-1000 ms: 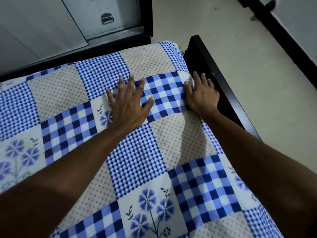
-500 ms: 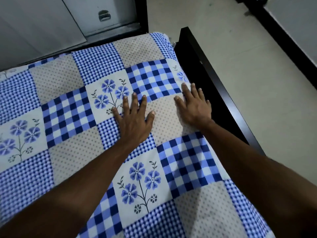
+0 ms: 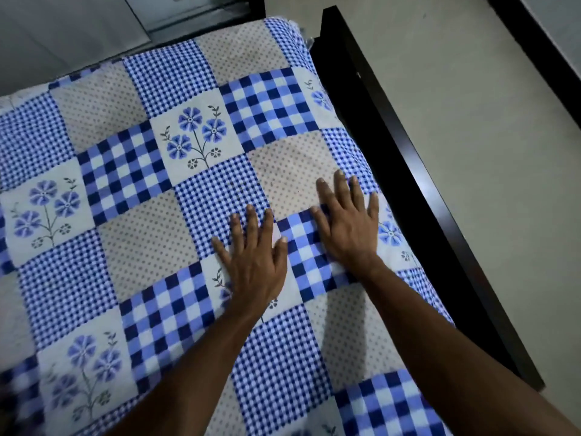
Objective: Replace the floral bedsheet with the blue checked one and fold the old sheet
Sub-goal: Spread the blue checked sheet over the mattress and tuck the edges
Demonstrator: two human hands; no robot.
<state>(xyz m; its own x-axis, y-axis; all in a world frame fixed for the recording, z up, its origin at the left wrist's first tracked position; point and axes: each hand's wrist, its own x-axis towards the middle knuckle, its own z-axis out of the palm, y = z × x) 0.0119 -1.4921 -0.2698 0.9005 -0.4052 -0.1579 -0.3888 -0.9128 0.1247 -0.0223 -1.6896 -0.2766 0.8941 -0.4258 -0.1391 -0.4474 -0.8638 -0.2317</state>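
You have two hands down on one blue checked bedsheet [image 3: 141, 247], which lies spread over the bed and reaches its right edge. Your left hand [image 3: 254, 259] lies flat with fingers straight and spread, grasping nothing, its palm over a flower patch. Your right hand [image 3: 349, 228] lies just beside it, equally flat and released, nearer the edge. One black bed frame rail [image 3: 393, 152] runs alongside, with pale floor [image 3: 471, 121] beyond.

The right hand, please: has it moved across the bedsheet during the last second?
Yes. The right hand has slid toward the person, away from the far corner of the black bed frame, flat on the sheet.
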